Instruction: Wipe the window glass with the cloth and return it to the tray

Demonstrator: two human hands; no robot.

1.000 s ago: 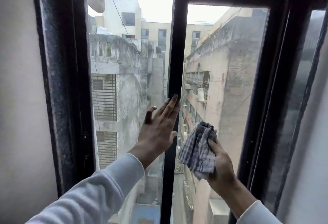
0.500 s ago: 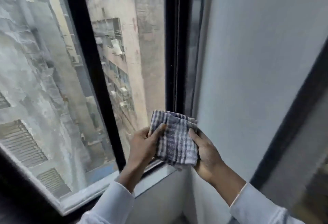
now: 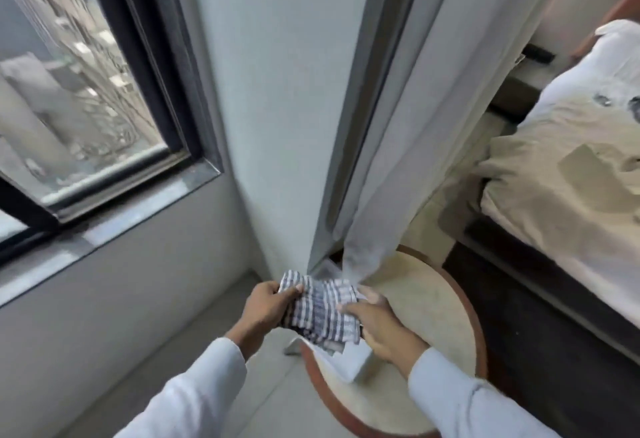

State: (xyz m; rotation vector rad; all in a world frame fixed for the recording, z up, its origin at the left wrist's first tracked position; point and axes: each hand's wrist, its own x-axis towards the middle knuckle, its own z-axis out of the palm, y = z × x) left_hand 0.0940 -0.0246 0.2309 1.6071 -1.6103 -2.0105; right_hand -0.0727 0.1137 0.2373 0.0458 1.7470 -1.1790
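Both hands gripping the checked cloth (image 3: 320,309) at 6 o'clock of frame: left hand (image 3: 265,306) pinching its 9 o'clock edge, thumb on top; right hand (image 3: 375,325) clamping the 3 o'clock edge, fingers curled over the fabric. Cloth bunched, held over the white tray (image 3: 349,363), which sits at the 9 o'clock edge of the round table (image 3: 426,302); contact between cloth and tray not determinable. Window glass (image 3: 69,98) at 10 o'clock, well apart; curtain (image 3: 408,125) hanging at 12 o'clock, hem just beside the cloth; bed (image 3: 568,167) at 3 o'clock.
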